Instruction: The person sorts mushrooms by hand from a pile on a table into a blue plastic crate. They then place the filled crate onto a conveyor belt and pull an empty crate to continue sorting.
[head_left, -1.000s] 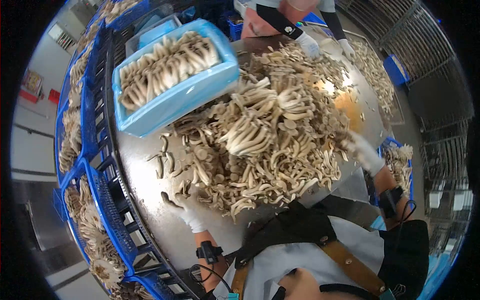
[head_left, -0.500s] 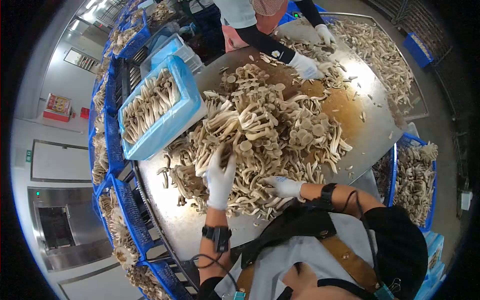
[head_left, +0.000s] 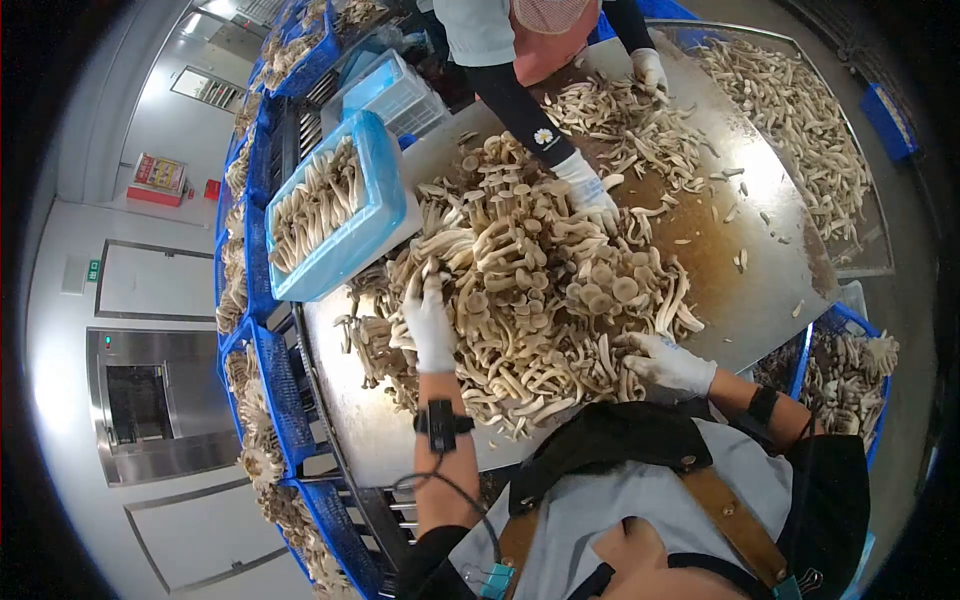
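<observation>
A large pile of brown-capped mushrooms [head_left: 520, 290] lies on the metal table [head_left: 345, 425]. My left hand [head_left: 430, 325], in a white glove, is at the pile's left side with its fingers curled around mushrooms near the fingertips. At the lower right edge of the pile, my right hand [head_left: 668, 364], also gloved, rests against the stems, its fingers bent and partly hidden among them. A blue-lined box [head_left: 345, 255] at the upper left holds mushrooms [head_left: 320, 200] laid in rows.
Across the table a co-worker's gloved hands [head_left: 588, 190] touch the pile and loose pieces. Blue crates [head_left: 280, 390] of mushrooms line the left side; another crate [head_left: 800, 355] stands at the right. A tray [head_left: 885, 255] of loose mushrooms is at the upper right.
My right hand has moved right along the pile's edge. My left hand has shifted slightly up. One co-worker hand has come onto the pile. The view has turned a little.
</observation>
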